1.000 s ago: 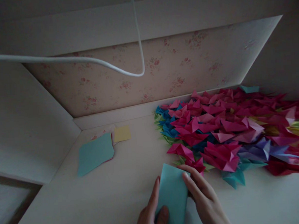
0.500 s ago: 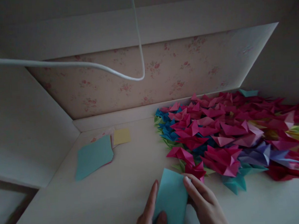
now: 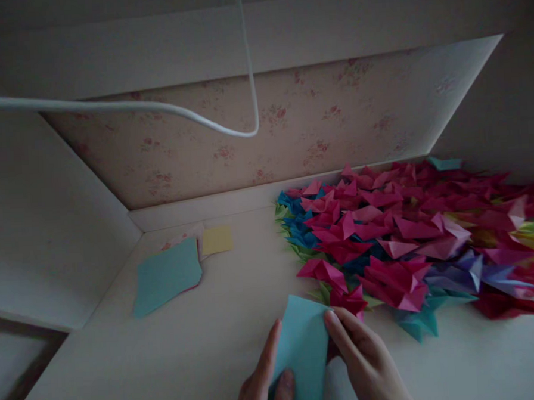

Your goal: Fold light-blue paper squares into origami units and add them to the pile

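A folded sheet of light turquoise paper [image 3: 305, 347] is held between both hands near the bottom of the view. My left hand [image 3: 265, 382] is closed on its left side, thumb on the face and index finger along the edge. My right hand [image 3: 364, 353] pinches the upper right corner between thumb and fingers. The paper's lower end runs out of the frame. Beyond my right hand lies a large heap of folded paper cranes [image 3: 394, 229], mostly pink, with blue, green, purple, yellow, red and turquoise ones.
On the left of the white table [image 3: 185, 347] lies a stack of turquoise sheets [image 3: 169, 277], with a small yellow paper square [image 3: 216, 239] beside it. A white cable [image 3: 191, 114] hangs across the view before the floral back panel [image 3: 290, 127].
My right hand's fingertips have shifted slightly at the paper's upper right corner, and the sheet has moved a little left. The heap and the stack stay put.
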`<action>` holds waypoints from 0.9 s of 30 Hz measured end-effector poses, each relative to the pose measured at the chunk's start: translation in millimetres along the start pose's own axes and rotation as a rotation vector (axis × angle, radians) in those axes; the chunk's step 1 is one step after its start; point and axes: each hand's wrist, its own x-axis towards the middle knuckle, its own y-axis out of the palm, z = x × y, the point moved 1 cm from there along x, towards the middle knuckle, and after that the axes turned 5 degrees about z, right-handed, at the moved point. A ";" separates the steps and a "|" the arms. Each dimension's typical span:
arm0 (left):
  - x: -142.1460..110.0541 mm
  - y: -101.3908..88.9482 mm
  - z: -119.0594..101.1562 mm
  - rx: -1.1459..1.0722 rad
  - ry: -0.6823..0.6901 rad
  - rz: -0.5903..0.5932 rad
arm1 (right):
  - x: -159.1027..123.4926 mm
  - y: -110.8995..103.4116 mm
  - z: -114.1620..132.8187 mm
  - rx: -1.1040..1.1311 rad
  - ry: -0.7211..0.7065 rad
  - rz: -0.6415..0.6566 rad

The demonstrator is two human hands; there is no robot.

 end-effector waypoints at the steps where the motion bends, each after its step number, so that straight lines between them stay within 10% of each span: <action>1: 0.4 0.6 -0.9 0.009 -0.001 0.003 | -0.1 0.0 0.5 -0.002 -0.002 -0.007; 27: -3.2 1.5 -15.1 0.109 -0.025 -0.027 | 1.0 -2.8 1.3 0.002 0.087 0.029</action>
